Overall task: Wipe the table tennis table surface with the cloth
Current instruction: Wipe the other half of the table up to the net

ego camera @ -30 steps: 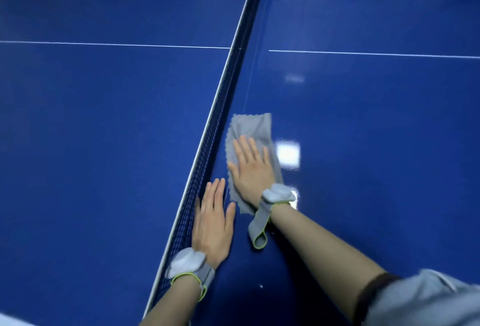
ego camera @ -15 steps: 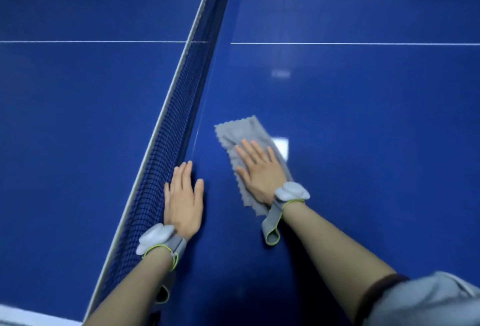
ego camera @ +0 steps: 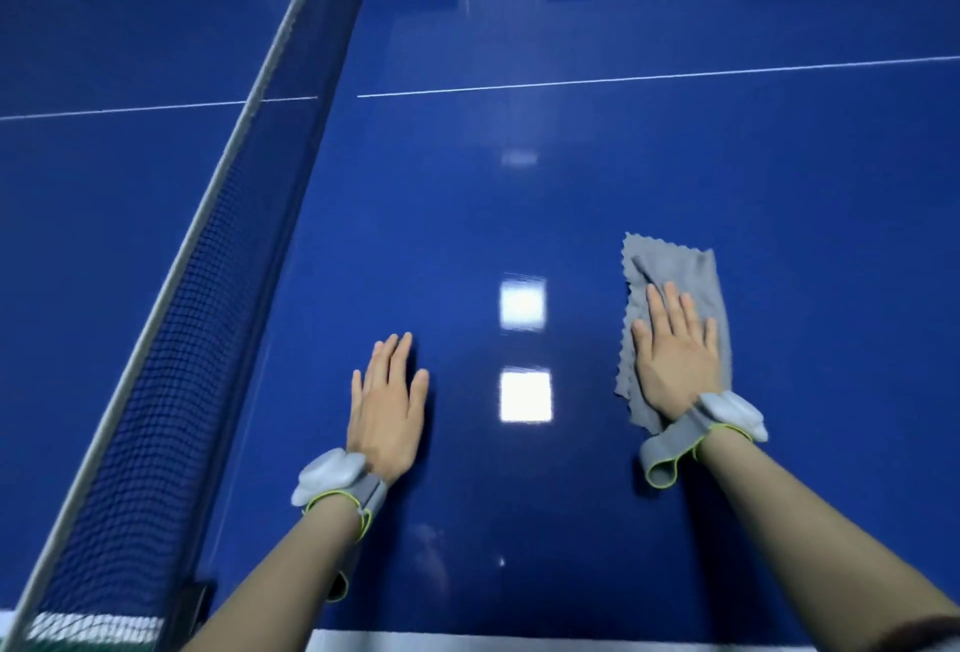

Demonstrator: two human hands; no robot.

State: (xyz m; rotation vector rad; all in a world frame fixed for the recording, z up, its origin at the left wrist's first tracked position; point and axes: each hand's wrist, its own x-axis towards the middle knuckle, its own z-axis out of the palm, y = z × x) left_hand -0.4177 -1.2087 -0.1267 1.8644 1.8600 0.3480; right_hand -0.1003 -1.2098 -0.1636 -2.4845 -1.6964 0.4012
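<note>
A grey cloth with a zigzag edge lies flat on the glossy blue table tennis table, right of centre. My right hand presses flat on the cloth with straight fingers, covering its near half. My left hand rests flat on the bare table surface, fingers straight, about a forearm's length left of the cloth. Both wrists wear grey bands with white sensor pods.
The dark net with its white top band runs diagonally along the left, from the near left corner to the far middle. A white centre line crosses the table farther off. The table's white near edge lies just below my forearms.
My right hand has slid the cloth to the right, away from the net. My left hand has also moved right, off the net's side, onto open table surface.
</note>
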